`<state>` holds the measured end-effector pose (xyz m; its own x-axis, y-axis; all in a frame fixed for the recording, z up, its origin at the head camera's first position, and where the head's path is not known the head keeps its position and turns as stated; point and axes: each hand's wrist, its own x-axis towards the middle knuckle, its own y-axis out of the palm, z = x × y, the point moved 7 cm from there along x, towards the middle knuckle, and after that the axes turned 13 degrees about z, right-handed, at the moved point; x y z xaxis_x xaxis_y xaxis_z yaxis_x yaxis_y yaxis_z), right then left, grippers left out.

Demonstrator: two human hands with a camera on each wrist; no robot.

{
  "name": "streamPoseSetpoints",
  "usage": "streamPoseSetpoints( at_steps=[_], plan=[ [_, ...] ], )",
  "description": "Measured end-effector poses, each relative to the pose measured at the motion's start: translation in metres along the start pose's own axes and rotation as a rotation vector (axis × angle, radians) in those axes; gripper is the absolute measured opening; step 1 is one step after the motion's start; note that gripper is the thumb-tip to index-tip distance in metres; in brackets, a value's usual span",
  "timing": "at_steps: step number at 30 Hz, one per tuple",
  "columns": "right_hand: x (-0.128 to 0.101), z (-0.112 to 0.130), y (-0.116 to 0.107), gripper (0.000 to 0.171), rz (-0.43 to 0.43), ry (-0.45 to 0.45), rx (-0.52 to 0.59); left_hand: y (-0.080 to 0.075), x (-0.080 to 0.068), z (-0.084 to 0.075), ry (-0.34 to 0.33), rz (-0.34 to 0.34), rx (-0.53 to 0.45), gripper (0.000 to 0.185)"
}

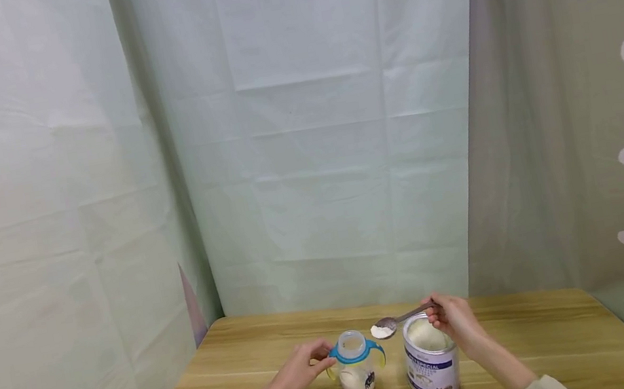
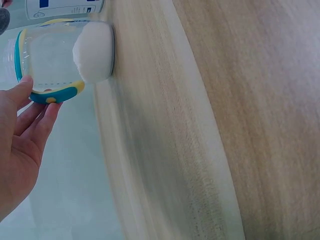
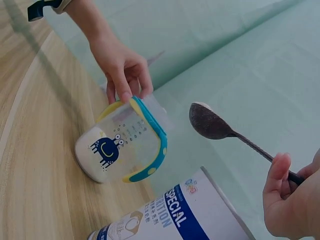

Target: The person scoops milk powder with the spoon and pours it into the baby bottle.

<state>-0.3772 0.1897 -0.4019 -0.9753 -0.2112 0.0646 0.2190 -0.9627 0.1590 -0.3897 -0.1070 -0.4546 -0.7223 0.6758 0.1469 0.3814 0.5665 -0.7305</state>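
**Spoonful of powder held beside an open baby bottle**

In the left wrist view, the top of the baby bottle (image 2: 65,55) is cut off at the left edge and the wood grain is smeared by blur. In the right wrist view, the spoon (image 3: 212,125) is seen from beneath, so its load is hidden, and its handle end is covered by fingers.

The bottle (image 1: 356,365) stands at lower centre of the head view on a wooden table (image 1: 254,369), with the open powder tin (image 1: 431,359) just beside it on the right. Pale green sheets are hung behind.

The bottle is clear plastic with a teal collar and handles, and white powder lies in its base. The left hand (image 1: 300,367) is pinched on a handle. The metal spoon (image 1: 398,322), heaped white, is gripped by the right hand (image 1: 456,322) between tin and bottle mouth.
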Motion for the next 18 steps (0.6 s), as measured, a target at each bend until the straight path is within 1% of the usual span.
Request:
streamPoseSetpoints(
  at_steps=[5,13,18],
  plan=[
    [0.001,0.001,0.007,0.031,0.030,-0.002,-0.008,-0.001,0.000,-0.003,-0.006,0.007,-0.004,0.014],
    [0.003,0.003,0.016,0.033,0.048,0.001,0.003,-0.001,0.000,-0.001,0.003,0.000,0.003,0.015],
    [0.004,0.004,0.021,0.034,0.075,0.004,0.008,-0.001,0.000,0.000,0.001,0.004,-0.006,0.017]
  ],
)
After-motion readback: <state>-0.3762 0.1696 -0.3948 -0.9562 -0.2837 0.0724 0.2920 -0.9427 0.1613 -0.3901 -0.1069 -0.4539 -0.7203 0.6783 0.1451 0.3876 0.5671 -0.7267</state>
